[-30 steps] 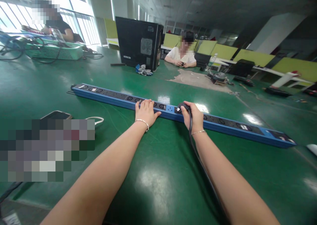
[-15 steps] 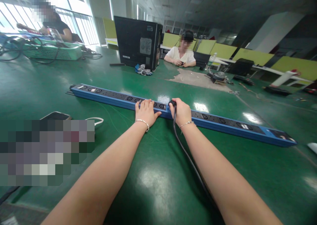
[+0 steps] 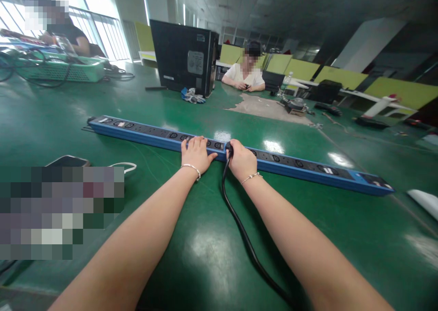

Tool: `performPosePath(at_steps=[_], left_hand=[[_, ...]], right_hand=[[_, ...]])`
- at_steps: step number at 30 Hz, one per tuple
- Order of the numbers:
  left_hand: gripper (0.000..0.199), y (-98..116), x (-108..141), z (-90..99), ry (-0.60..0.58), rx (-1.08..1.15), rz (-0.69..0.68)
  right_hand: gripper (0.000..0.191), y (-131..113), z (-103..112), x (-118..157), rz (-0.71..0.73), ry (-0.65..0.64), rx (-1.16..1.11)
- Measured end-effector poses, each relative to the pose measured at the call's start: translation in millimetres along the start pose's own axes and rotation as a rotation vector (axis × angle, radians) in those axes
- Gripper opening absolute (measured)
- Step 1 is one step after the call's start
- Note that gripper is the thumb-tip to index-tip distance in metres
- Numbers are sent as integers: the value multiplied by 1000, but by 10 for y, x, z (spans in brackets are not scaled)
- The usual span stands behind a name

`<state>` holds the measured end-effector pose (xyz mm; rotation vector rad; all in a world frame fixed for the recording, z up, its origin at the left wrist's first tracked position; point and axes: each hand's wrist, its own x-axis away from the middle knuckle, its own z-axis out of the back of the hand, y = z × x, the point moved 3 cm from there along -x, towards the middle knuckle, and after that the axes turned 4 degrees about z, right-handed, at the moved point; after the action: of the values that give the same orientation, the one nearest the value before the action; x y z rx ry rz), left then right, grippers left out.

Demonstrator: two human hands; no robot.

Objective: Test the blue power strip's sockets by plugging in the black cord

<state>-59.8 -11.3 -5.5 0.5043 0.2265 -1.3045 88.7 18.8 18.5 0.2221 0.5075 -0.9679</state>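
A long blue power strip [image 3: 143,139] with black sockets lies slantwise across the green table. My left hand [image 3: 196,155] rests on its middle, fingers stretched over the top and thumb out to the side. Just to the right, my right hand [image 3: 242,159] is closed around a black plug [image 3: 229,148] at the strip's socket face. The hand partly covers the plug, so how deep it sits cannot be made out. From the plug a thick black power cable [image 3: 242,231] hangs down and runs toward me, passing beside my right forearm.
A black computer case [image 3: 181,57] stands behind the strip, with gloves [image 3: 193,95] at its foot. A green basket [image 3: 78,69] holds cables at the far left. A phone [image 3: 68,161] lies at left. One person [image 3: 244,76] sits opposite, another [image 3: 77,39] far left.
The whole view has shifted slightly, so most things appear further left. My right hand, still on the plug, sits a little closer to my left hand. The cable now bows further from my right forearm.
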Motion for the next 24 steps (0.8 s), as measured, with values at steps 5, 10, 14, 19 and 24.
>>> performPosePath(at_steps=[5, 10, 14, 19, 24], left_hand=[[53, 21, 9, 52, -41, 44, 29], [42, 242, -20, 287, -8, 125, 35], [47, 622, -163, 443, -121, 115, -75], [34, 940, -369, 361, -354, -67, -51], [31, 994, -405, 255, -315, -102, -30]], right_hand=[[35, 2, 102, -42, 96, -75, 1], [53, 185, 106, 31, 137, -200, -101], [66, 431, 28, 264, 46, -188, -60], [61, 527, -21, 483, 48, -100, 14], [59, 494, -28, 500, 28, -59, 5]])
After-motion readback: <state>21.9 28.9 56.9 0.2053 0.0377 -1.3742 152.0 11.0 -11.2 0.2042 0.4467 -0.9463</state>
